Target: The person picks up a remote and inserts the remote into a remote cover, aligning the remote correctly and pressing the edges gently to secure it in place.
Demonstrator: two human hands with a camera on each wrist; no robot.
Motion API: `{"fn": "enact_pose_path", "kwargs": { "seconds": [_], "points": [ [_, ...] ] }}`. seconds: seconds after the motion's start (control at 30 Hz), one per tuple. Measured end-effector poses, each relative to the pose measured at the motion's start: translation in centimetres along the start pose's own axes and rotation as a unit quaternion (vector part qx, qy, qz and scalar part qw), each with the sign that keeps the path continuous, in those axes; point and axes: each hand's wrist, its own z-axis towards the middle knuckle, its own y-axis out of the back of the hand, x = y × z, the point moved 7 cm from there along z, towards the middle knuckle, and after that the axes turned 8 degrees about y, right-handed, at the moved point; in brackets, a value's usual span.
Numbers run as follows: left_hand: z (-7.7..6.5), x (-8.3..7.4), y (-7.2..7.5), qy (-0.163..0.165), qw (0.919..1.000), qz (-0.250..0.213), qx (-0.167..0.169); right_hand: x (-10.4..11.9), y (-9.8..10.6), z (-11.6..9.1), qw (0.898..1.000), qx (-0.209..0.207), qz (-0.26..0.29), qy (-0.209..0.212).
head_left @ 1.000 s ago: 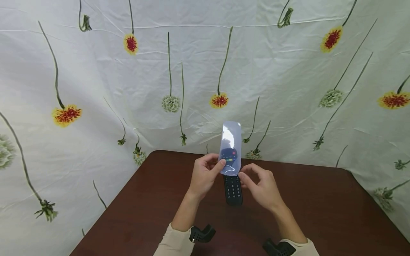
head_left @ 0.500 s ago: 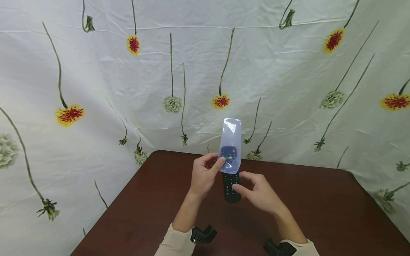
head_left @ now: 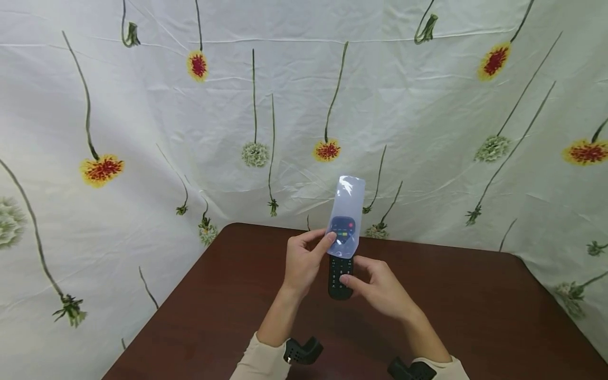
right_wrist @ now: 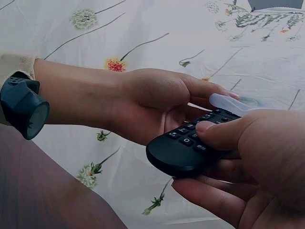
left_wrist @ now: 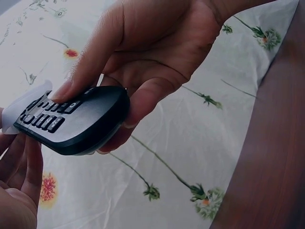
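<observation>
A black remote control (head_left: pixel 340 277) is held above the table, its upper part inside a translucent plastic sleeve (head_left: pixel 350 198). Coloured buttons show through the plastic, and the sleeve's upper end is unfilled. My left hand (head_left: pixel 302 261) pinches the sleeve near its mouth, thumb on the front. Lower down, my right hand (head_left: pixel 382 290) grips the bare number-key end, its thumb on the keys. In the right wrist view the right thumb (right_wrist: pixel 221 133) presses over the keypad with fingers beneath the remote. The left wrist view shows the remote's blunt end (left_wrist: pixel 107 119) between right thumb and fingers.
A dark brown table (head_left: pixel 214 316) lies below both hands. Behind it hangs a white cloth (head_left: pixel 294 116) printed with flowers. Each wrist wears a black camera band, such as the left band (head_left: pixel 303 350).
My right hand has shifted from the sleeve's lower edge down onto the remote's bare keypad and taken hold there. The sleeve and remote now tilt slightly, top to the right.
</observation>
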Motion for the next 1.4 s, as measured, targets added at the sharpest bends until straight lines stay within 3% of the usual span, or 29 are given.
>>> {"fn": "enact_pose_path", "kwargs": {
  "seconds": [0.3,0.6,1.1,1.4],
  "points": [
    [0.27,0.12,-0.37,0.002,1.0000,0.006,-0.001,0.08,0.60,0.06,0.999,-0.019,-0.026,0.008],
    [0.21,0.35,0.02,0.008,0.9996,0.012,-0.022,0.22,0.57,0.08,1.000,-0.019,-0.016,0.011],
    [0.17,0.79,-0.37,0.021,0.9998,0.007,0.005,-0.05,0.66,0.10,0.999,-0.028,-0.019,0.016],
    [0.18,0.55,-0.62,-0.012,0.9996,0.024,0.008,0.14,0.82,0.02,0.999,-0.036,-0.009,0.020]
  ]
}}
